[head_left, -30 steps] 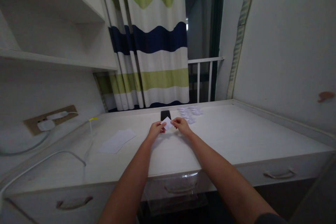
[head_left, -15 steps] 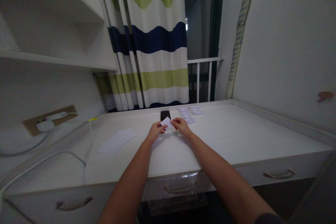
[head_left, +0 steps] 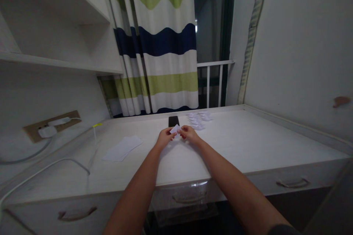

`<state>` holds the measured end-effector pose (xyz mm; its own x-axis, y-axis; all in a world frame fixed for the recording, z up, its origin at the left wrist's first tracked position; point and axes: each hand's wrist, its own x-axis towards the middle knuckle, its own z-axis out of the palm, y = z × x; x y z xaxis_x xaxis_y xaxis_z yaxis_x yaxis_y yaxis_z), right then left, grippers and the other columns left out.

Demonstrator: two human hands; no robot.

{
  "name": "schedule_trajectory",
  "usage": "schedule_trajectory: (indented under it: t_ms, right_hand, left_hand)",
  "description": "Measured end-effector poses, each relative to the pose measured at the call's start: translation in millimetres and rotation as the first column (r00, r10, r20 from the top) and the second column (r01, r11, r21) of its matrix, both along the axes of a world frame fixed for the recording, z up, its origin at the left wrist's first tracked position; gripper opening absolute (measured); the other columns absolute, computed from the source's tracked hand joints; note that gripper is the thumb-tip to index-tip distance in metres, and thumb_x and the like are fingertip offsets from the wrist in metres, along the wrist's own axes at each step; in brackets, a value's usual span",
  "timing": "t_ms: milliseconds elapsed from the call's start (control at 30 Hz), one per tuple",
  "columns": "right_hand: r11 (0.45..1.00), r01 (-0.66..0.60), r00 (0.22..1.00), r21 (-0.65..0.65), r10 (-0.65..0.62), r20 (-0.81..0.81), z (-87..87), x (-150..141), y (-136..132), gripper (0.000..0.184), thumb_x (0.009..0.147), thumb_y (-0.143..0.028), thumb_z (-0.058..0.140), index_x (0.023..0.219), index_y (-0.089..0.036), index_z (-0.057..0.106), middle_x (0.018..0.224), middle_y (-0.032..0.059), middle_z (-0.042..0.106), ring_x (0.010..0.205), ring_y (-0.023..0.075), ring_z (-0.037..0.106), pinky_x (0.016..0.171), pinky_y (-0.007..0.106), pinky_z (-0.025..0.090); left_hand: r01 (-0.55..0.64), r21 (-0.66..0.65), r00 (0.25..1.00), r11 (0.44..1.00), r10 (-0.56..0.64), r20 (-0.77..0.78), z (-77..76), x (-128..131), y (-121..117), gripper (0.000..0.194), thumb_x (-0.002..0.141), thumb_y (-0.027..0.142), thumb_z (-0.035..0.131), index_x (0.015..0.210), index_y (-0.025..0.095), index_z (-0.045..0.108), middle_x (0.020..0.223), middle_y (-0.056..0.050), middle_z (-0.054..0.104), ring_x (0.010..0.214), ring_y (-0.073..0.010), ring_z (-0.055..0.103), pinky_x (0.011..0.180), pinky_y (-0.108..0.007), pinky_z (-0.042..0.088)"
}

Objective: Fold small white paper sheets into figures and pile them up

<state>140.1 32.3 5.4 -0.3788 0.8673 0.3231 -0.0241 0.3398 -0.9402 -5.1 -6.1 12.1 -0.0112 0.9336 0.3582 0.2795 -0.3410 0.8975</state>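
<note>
Here, two hands, left (head_left: pixel 165 136) and right (head_left: pixel 189 133), both grips pinching one folded paper (head_left: pixel 175 129); one phone (head_left: pixel 173 120) beyond.

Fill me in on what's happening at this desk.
A person's bare left hand and bare right hand hold a small folded white paper between them, above the white desk. Small folded white paper pieces sit in rows beyond the right hand, and flat white paper sheets lie to the left.

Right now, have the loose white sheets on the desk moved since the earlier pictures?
No. The sheets show no visible shift either way, judged against the left drawer handle.
</note>
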Motion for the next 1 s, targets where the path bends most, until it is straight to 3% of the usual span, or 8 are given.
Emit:
schedule_trajectory:
  t_ms: [333,467,767,1000]
  right_hand:
    - [1.000,-0.001,1.000,-0.021,0.001,0.010,-1.7,-1,1,0.009,0.059,-0.017,0.055,0.067,-0.016,0.049,0.052,-0.0039,0.049,0.047,0.0079,0.047,0.041,0.018,0.038]
    - [1.000,0.005,1.000,-0.006,-0.005,0.030,0.4,-1,-2,0.011,0.058,-0.012,0.050,0.068,-0.016,0.050,0.052,-0.0045,0.049,0.045,0.0070,0.046,0.040,0.017,0.038]
    - [0.993,0.023,0.996,-0.116,-0.014,0.083,6.1,-3,-12,0.019,0.057,-0.010,0.048,0.073,-0.018,0.043,0.046,-0.0073,0.052,0.036,0.0075,0.046,0.036,0.018,0.038]
    - [0.996,-0.007,0.998,-0.092,0.013,0.064,1.9,-4,-10,0.026,0.055,-0.013,0.054,0.078,-0.018,0.042,0.043,-0.0096,0.050,0.033,0.0071,0.044,0.033,0.017,0.036]
  left_hand:
    - [0.003,0.011,1.000,1.000,-0.003,-0.001,1.7,1,-3,0.033,0.054,0.031,0.064,0.080,0.012,0.061,0.066,-0.002,0.060,0.052,-0.0108,0.052,0.046,-0.021,0.040]
    - [-0.003,0.027,1.000,1.000,0.004,-0.025,1.4,1,-2,0.029,0.055,0.029,0.062,0.078,0.012,0.060,0.061,-0.001,0.057,0.050,-0.0107,0.050,0.045,-0.022,0.040]
    - [-0.072,0.109,0.985,0.991,0.088,-0.148,-3.3,-2,-1,0.026,0.061,0.028,0.057,0.080,0.012,0.061,0.054,0.003,0.052,0.044,-0.0081,0.046,0.045,-0.020,0.037]
    - [-0.062,0.149,0.985,0.987,0.084,-0.148,-3.8,-1,0,0.022,0.062,0.026,0.055,0.079,0.013,0.060,0.063,0.001,0.056,0.044,-0.0067,0.045,0.043,-0.019,0.037]
